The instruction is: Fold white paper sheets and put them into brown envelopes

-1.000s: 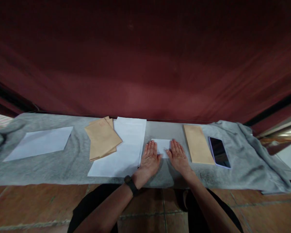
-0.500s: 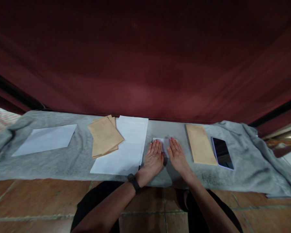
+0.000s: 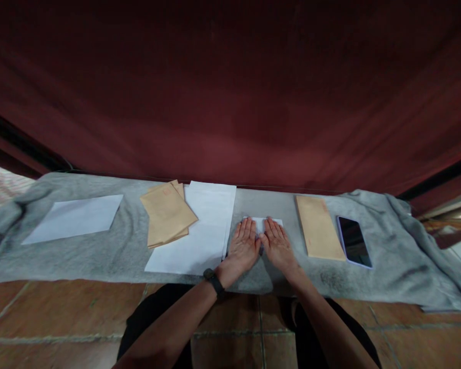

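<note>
A small folded white paper (image 3: 259,225) lies on the grey cloth, mostly covered by my hands. My left hand (image 3: 245,245) rests flat on its left part, fingers stretched out and pointing away from me. On the right part, my right hand (image 3: 278,246) lies flat in the same way. The thumbs come close together in the middle. Only the paper's far edge and a strip between the hands show. Just left of my left hand is a stack of white paper sheets (image 3: 207,230), with several brown envelopes (image 3: 169,212) fanned over its left side.
The grey cloth (image 3: 130,256) covers a long, low surface against a dark red panel (image 3: 230,128). At the right lie a stack of brown envelopes (image 3: 319,228) and a phone (image 3: 354,242). Far left is another white sheet (image 3: 77,218). Tiled floor (image 3: 61,312) runs in front.
My right hand has shifted slightly left, bringing the two hands closer together on the folded paper. The view has moved a little; the other things stay in place.
</note>
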Demonstrator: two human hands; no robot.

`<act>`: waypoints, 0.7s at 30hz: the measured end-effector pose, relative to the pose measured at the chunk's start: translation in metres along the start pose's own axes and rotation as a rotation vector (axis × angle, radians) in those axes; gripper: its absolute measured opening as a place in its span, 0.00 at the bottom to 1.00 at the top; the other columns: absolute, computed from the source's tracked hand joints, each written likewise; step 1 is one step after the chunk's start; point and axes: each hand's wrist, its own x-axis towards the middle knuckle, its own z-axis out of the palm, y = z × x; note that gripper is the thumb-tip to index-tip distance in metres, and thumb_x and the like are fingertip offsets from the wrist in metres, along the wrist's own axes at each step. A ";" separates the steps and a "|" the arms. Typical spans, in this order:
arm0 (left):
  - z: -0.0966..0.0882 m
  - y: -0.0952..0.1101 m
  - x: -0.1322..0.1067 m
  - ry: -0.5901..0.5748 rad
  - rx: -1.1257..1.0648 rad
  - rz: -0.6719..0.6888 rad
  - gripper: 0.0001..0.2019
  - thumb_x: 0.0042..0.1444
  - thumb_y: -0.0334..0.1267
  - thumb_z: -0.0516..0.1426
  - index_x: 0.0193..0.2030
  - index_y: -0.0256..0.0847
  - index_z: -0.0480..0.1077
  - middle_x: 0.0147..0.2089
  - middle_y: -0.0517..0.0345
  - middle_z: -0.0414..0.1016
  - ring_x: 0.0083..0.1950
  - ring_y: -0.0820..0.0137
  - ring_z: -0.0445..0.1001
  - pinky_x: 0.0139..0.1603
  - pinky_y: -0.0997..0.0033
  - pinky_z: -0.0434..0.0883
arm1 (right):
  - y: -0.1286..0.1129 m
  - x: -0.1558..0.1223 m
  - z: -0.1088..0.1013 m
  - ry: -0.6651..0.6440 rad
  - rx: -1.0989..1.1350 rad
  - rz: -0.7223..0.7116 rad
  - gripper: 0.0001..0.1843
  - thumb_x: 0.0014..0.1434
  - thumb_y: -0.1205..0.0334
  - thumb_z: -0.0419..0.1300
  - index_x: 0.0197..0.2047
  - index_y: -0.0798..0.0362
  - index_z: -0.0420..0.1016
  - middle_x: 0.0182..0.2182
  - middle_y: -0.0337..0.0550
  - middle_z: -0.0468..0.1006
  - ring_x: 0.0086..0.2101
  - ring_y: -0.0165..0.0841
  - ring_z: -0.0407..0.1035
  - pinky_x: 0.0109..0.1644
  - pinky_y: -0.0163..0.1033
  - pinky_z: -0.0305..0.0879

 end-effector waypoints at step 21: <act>0.000 -0.004 -0.008 -0.003 0.010 -0.086 0.33 0.70 0.47 0.45 0.73 0.22 0.50 0.75 0.31 0.50 0.77 0.52 0.47 0.75 0.46 0.50 | 0.037 -0.015 0.000 0.045 -0.100 0.056 0.35 0.74 0.50 0.40 0.73 0.66 0.52 0.70 0.63 0.58 0.68 0.48 0.54 0.69 0.56 0.53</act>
